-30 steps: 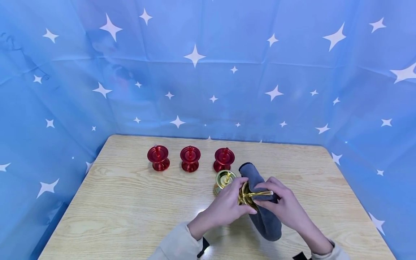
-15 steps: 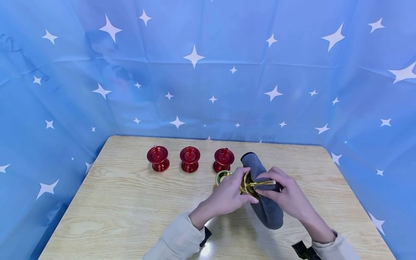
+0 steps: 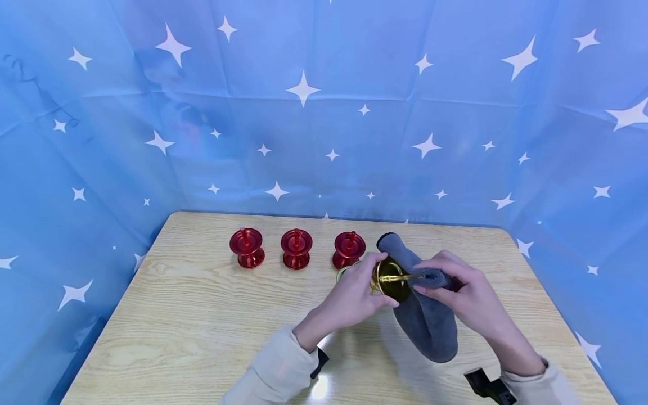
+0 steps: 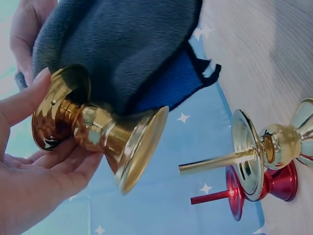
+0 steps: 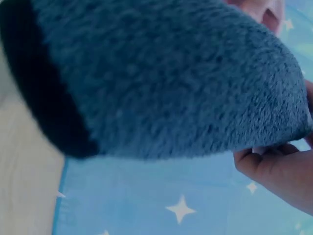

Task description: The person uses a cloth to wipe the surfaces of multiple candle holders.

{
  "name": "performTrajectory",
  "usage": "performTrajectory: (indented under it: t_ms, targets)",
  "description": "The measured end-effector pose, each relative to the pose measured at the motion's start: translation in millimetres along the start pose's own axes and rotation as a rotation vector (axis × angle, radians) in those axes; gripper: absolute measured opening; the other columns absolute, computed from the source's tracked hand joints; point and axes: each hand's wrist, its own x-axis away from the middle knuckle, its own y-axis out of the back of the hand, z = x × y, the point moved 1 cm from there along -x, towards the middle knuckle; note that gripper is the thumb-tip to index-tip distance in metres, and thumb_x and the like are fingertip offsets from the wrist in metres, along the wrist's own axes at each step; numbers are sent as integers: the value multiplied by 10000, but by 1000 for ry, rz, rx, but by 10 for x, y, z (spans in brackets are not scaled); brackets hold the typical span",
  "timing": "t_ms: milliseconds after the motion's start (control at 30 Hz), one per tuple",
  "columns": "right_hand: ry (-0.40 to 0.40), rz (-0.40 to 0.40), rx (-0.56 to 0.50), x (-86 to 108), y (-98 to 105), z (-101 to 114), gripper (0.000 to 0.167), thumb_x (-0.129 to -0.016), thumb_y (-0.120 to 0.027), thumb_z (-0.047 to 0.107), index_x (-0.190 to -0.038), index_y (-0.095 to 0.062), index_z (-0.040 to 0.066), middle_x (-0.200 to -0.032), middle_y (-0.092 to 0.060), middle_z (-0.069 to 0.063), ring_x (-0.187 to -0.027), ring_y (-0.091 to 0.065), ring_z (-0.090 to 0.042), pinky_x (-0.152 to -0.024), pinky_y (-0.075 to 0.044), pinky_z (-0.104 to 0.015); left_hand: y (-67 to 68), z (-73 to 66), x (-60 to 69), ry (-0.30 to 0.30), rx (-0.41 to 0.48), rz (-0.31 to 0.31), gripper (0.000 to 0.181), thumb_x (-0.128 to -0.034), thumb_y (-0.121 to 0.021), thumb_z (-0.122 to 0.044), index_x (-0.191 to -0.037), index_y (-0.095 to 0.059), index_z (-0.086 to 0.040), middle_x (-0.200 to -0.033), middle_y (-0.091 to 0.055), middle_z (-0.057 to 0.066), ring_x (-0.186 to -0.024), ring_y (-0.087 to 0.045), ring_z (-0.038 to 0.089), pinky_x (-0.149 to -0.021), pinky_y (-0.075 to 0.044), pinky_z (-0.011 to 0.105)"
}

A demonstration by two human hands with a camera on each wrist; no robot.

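My left hand grips a shiny gold candle holder between thumb and fingers, tilted on its side above the table. Its cup faces right, and a thin gold stem sticks out of it. With my right hand I pinch a grey cloth around the far end of that stem, so the tip is hidden. The cloth hangs down below the hand and also lies against the cup's edge. In the left wrist view a second gold candle holder stands on the table; my left hand mostly covers it in the head view.
Three red candle holders stand in a row along the back of the wooden table: left, middle and right. A blue curtain with white stars hangs behind and around the table.
My right hand has moved right along the stem with the cloth, which now covers the pale tip seen before. The held candle holder has shifted slightly upward, its cup turned more toward view.
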Motion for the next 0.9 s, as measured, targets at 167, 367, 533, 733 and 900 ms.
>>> performTrajectory:
  t_ms: [167,367,533,733,900]
  targets:
    - [16,-32,57,-63,118,39,388,-706,-697,-134,-1032,-657,72,-910,-566,25,-736,-512,-76,-554,-427,-189,92,26,-9,33,221,-29,704,-712,-791,-154,-1292,-407,-42,-1224,-530,70,-1102,-530,154,-897,-433,230]
    - [14,-54,68,-141,25,18,426,-670,-728,-128,-1052,-666,51,-905,-574,8,-764,-509,-83,-580,-415,-178,193,-18,-24,13,323,-14,682,-707,-793,-118,-1280,-433,-37,-1206,-522,75,-1079,-547,165,-885,-444,234]
    - [18,35,104,-173,-81,31,426,-692,-744,-61,-1089,-656,66,-881,-531,27,-670,-426,-82,-518,-371,-206,243,-52,-8,68,367,24,689,-753,-755,-120,-1319,-368,-48,-1229,-522,90,-1133,-512,178,-925,-412,238]
    - [30,107,83,-187,-123,22,426,-699,-750,-28,-1094,-654,100,-879,-518,49,-641,-390,-65,-514,-367,-206,281,-68,20,96,398,59,578,-812,-692,-113,-1283,-368,-25,-1254,-500,102,-1171,-482,182,-947,-388,230]
    - [71,139,24,-195,-156,15,401,-693,-753,-25,-1057,-667,119,-858,-519,64,-665,-396,-67,-522,-369,-214,314,-91,43,35,357,108,523,-845,-649,-88,-1280,-372,2,-1261,-506,122,-1153,-496,181,-896,-418,206]
